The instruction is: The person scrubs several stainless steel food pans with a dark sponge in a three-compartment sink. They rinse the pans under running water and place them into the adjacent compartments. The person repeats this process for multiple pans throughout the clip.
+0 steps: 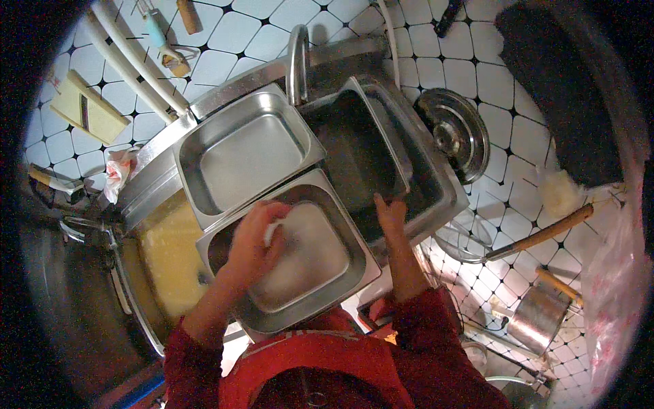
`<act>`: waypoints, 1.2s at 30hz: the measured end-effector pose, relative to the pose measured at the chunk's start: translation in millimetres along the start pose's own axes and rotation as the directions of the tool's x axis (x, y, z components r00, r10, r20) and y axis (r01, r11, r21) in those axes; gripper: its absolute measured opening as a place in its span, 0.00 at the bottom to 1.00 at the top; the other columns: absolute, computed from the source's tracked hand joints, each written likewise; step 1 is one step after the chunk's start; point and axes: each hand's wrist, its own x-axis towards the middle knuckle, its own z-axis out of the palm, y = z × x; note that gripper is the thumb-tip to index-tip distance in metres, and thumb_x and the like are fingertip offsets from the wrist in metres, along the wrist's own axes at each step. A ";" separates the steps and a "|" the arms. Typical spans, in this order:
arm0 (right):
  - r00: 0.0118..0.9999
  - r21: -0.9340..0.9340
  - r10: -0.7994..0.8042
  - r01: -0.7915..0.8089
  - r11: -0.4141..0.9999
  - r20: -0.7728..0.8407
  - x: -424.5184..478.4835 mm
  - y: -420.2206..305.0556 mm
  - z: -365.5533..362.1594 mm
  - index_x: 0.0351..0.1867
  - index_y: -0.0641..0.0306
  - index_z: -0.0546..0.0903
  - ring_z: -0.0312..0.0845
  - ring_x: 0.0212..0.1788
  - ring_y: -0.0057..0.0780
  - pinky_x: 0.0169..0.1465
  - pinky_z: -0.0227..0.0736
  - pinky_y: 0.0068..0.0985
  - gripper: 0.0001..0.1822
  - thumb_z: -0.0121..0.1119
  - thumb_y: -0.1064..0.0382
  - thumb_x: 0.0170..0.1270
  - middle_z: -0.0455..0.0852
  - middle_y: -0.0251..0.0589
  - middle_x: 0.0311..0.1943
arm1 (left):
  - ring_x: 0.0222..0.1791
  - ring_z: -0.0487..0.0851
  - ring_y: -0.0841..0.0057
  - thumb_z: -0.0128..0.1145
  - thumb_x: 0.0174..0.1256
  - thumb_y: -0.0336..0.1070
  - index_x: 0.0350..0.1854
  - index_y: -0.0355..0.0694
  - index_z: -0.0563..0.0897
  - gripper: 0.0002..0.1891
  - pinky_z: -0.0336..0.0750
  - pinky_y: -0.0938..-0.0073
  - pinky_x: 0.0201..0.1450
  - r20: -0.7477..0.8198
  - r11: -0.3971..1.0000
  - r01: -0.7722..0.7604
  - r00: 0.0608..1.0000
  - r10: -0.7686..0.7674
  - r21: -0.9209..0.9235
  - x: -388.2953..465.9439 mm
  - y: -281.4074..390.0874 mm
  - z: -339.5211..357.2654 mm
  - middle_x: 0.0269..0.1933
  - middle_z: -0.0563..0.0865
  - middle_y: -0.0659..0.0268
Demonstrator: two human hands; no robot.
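Two rectangular stainless steel pans lie side by side over the sink counter. My left hand [258, 243] is above the nearer steel pan [306, 312], fingers curled around a small whitish thing that I cannot identify. The farther steel pan [245, 153] has a bare inside. My right hand [391, 214] is at the near end of another metal pan [380, 133], which stands tilted in the dark sink basin [434, 194]; its fingers touch or grip the rim. What fills the basin is too dark to tell.
A curved metal faucet [298, 64] rises behind the pans. Yellowish liquid [171, 250] lies in a container at left. On the tiled wall are a slicer [89, 107], a round metal lid [452, 135], and a wooden-handled strainer [541, 232]. A perforated metal basket [539, 319] is at lower right.
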 end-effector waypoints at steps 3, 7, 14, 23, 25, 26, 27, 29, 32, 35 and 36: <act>0.991 -0.088 -0.122 0.117 0.989 -0.058 33.3 30.6 7.0 0.37 0.72 0.78 0.79 0.34 0.48 0.41 0.71 0.38 0.21 0.62 0.53 0.49 0.82 0.55 0.31 | 0.45 0.76 0.56 0.50 0.49 0.20 0.46 0.37 0.71 0.18 0.71 0.64 0.48 0.164 0.997 -0.074 0.984 0.073 0.003 11.7 6.8 28.9 0.43 0.75 0.53; 0.998 -0.415 0.019 0.008 0.910 0.062 24.6 -12.3 -28.6 0.32 0.72 0.80 0.78 0.34 0.53 0.40 0.71 0.41 0.22 0.60 0.50 0.49 0.82 0.58 0.31 | 0.45 0.75 0.54 0.51 0.49 0.21 0.46 0.37 0.71 0.18 0.71 0.62 0.47 0.191 0.997 -0.071 0.979 0.070 -0.002 1.9 -1.6 37.1 0.43 0.75 0.54; 0.996 -0.272 0.067 -0.080 0.959 -0.057 21.1 4.0 -3.2 0.26 0.73 0.81 0.79 0.32 0.53 0.39 0.70 0.42 0.24 0.61 0.47 0.50 0.81 0.59 0.26 | 0.42 0.75 0.53 0.51 0.50 0.21 0.45 0.37 0.71 0.17 0.71 0.62 0.44 0.203 0.987 -0.161 0.967 0.154 0.020 0.3 0.3 39.6 0.42 0.75 0.54; 0.998 -0.391 0.021 0.004 0.920 0.060 -1.6 -19.6 -14.4 0.20 0.71 0.80 0.79 0.32 0.52 0.36 0.72 0.41 0.28 0.60 0.41 0.50 0.81 0.57 0.24 | 0.41 0.75 0.52 0.51 0.52 0.23 0.44 0.37 0.71 0.15 0.72 0.61 0.43 0.125 0.962 -0.263 0.954 0.271 -0.074 -10.3 -3.6 36.8 0.40 0.76 0.52; 1.000 -0.530 -0.025 0.030 0.848 0.016 -6.5 -30.3 -18.0 0.19 0.71 0.80 0.79 0.30 0.52 0.35 0.71 0.41 0.29 0.58 0.40 0.51 0.81 0.56 0.23 | 0.41 0.76 0.53 0.50 0.55 0.24 0.46 0.36 0.71 0.14 0.72 0.62 0.43 0.136 0.968 -0.229 0.961 0.241 -0.099 -9.5 -3.9 39.6 0.41 0.77 0.52; 0.999 -0.596 -0.049 0.037 0.802 -0.005 -8.3 -33.9 -21.8 0.18 0.71 0.80 0.79 0.29 0.51 0.35 0.71 0.41 0.29 0.58 0.40 0.52 0.81 0.55 0.23 | 0.42 0.76 0.54 0.50 0.57 0.25 0.47 0.36 0.71 0.14 0.72 0.62 0.43 0.150 0.975 -0.194 0.966 0.209 -0.110 -8.0 -7.3 43.1 0.42 0.77 0.52; 0.997 -0.605 -0.058 0.077 0.793 0.050 -11.1 -32.4 -27.4 0.20 0.68 0.81 0.78 0.29 0.51 0.35 0.71 0.42 0.29 0.53 0.39 0.55 0.81 0.54 0.23 | 0.42 0.77 0.55 0.50 0.59 0.26 0.48 0.35 0.71 0.14 0.72 0.63 0.44 0.166 0.979 -0.160 0.970 0.180 -0.127 -4.9 -8.2 47.8 0.43 0.78 0.52; 0.982 -0.611 -0.069 0.165 0.774 0.178 -20.6 -24.4 -34.6 0.25 0.64 0.82 0.77 0.28 0.50 0.34 0.71 0.45 0.31 0.43 0.36 0.61 0.81 0.51 0.24 | 0.44 0.78 0.60 0.49 0.61 0.29 0.52 0.34 0.69 0.16 0.72 0.65 0.44 0.126 0.940 -0.066 0.985 0.114 -0.335 9.2 -1.7 61.7 0.46 0.78 0.51; 0.841 -0.606 -0.523 0.491 0.625 0.142 -28.9 -18.0 -34.9 0.18 0.67 0.81 0.76 0.26 0.49 0.34 0.71 0.40 0.26 0.57 0.42 0.53 0.80 0.52 0.20 | 0.45 0.79 0.65 0.49 0.63 0.34 0.56 0.31 0.67 0.20 0.72 0.67 0.44 0.113 0.845 0.130 0.990 -0.083 -0.519 44.6 5.9 104.6 0.49 0.78 0.50; 0.852 -0.588 -0.307 0.517 0.622 0.425 -35.6 -48.4 -41.7 0.21 0.65 0.82 0.76 0.30 0.48 0.37 0.71 0.40 0.24 0.57 0.42 0.53 0.80 0.52 0.22 | 0.46 0.78 0.70 0.52 0.61 0.38 0.52 0.32 0.72 0.19 0.72 0.69 0.47 0.232 0.767 0.403 0.915 -0.330 -0.500 87.9 -7.1 131.6 0.47 0.80 0.56; 0.832 -0.627 -0.257 0.543 0.558 0.492 -43.3 -65.5 -49.4 0.23 0.63 0.82 0.76 0.36 0.47 0.40 0.71 0.40 0.20 0.57 0.46 0.53 0.81 0.52 0.28 | 0.46 0.78 0.71 0.54 0.60 0.40 0.50 0.33 0.74 0.19 0.72 0.70 0.49 0.295 0.732 0.497 0.867 -0.401 -0.466 102.4 -5.1 138.7 0.46 0.81 0.59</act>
